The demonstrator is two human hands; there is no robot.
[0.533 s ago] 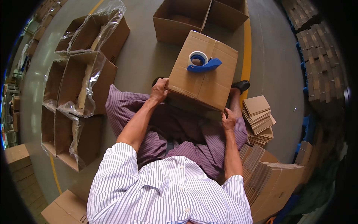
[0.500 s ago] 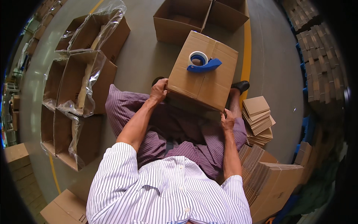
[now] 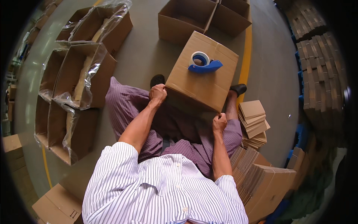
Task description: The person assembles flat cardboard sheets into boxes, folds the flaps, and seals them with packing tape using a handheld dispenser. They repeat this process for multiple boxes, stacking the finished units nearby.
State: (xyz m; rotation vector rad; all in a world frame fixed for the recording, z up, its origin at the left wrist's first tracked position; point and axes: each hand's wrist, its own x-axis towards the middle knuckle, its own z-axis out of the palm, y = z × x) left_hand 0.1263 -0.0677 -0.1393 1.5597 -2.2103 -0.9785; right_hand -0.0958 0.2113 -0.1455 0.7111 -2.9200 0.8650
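Note:
A closed cardboard box (image 3: 182, 84) stands between my legs, tilted a little in view, with a taped seam across its top. On top of it lies a blue tape dispenser (image 3: 205, 67) with a white-rimmed roll of tape. My left hand (image 3: 158, 93) is closed at the box's near left corner, thumb and fingers pinching its edge. At the near right corner, my right hand (image 3: 219, 122) is closed on the lower edge, knuckles up. The undersides of both grips are hidden, as is the box's shaded near face.
Open cartons with clear plastic liners (image 3: 78, 74) line the left. More open cartons (image 3: 186, 18) stand beyond the box. Flat cardboard pieces (image 3: 251, 115) and bundled flattened cartons (image 3: 270, 183) are at my right. A closed carton (image 3: 56, 205) sits at lower left; tall cardboard stacks (image 3: 317, 67) at far right.
My right hand has shifted slightly left and down at the box corner, its fingers more curled. The left hand keeps its place. The surroundings shift slightly in view.

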